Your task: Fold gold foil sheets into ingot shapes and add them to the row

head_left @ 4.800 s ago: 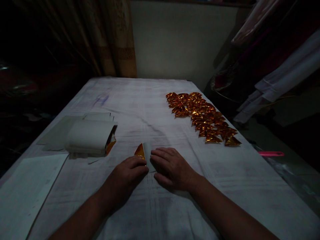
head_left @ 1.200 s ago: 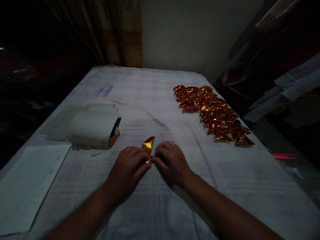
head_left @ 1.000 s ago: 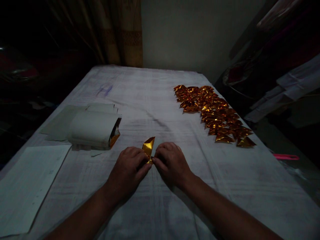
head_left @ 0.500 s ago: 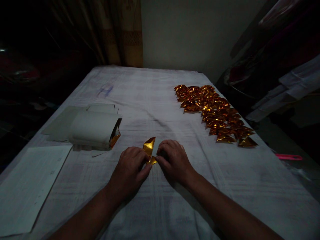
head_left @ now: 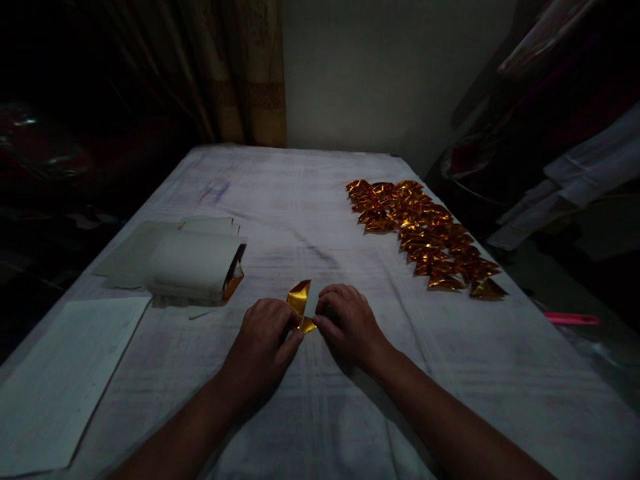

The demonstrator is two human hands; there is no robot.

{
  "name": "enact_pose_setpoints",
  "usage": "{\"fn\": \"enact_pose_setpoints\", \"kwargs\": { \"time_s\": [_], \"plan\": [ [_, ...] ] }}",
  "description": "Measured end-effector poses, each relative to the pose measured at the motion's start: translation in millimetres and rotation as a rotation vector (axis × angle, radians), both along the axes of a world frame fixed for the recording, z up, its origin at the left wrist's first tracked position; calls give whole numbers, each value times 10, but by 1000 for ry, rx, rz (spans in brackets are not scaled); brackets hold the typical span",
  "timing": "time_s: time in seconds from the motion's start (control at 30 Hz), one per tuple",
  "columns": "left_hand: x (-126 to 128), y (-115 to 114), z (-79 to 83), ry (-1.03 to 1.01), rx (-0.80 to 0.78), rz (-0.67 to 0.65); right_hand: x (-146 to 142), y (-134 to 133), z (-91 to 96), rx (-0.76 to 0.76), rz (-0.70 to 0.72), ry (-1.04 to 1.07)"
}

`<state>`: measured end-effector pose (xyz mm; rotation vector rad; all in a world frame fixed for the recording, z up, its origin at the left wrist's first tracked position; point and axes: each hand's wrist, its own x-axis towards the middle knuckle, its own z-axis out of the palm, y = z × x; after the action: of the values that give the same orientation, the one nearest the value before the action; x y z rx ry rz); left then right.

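Seen from the head camera, the left hand (head_left: 260, 340) and right hand (head_left: 350, 323) meet near 6 o'clock on the desk (head_left: 300, 200). The fingers of both are pinched on a gold foil piece (head_left: 299, 298) that half stands between them. I'd judge the fold needs its edges lined up and the crease pressed flat against the desk. Nothing sits in a box. Folded gold triangles (head_left: 425, 233) lie loose at 2 o'clock, and a curled sheet stack (head_left: 193, 267) at 10 o'clock shows gold at its open end.

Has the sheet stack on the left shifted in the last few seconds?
No. The sheet stack sits just as near the blue mark on the cloth as before; only the view shifted.
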<state>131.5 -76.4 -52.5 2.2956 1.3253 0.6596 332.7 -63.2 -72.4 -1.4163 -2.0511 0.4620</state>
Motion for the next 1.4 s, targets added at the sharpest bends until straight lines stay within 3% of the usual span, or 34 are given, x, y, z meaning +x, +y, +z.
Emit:
{"fn": "enact_pose_setpoints", "kwargs": {
  "time_s": [0.2,0.4,0.63,0.77,0.87,1.07,1.2,1.4],
  "plan": [
    [-32,5,28,5,-10,-49,171,66,-85,126,-105,18],
    [-130,82,23,3,15,-137,215,77,-71,66,-111,-13],
    [-142,89,16,152,208,-201,214,69,-64,-10,-109,54],
    [-87,29,57,198,257,-173,253,77,-80,9,-36,118],
    [-47,-3,89,222,262,-157,269,81,-87,121,75,106],
    [-48,29,68,247,386,-85,265,20,7,368,184,-189],
    [-44,21,28,214,372,-93,241,-64,71,347,265,-316],
    [31,-60,8,129,220,-165,286,-70,69,230,298,-236]
  ]
}}
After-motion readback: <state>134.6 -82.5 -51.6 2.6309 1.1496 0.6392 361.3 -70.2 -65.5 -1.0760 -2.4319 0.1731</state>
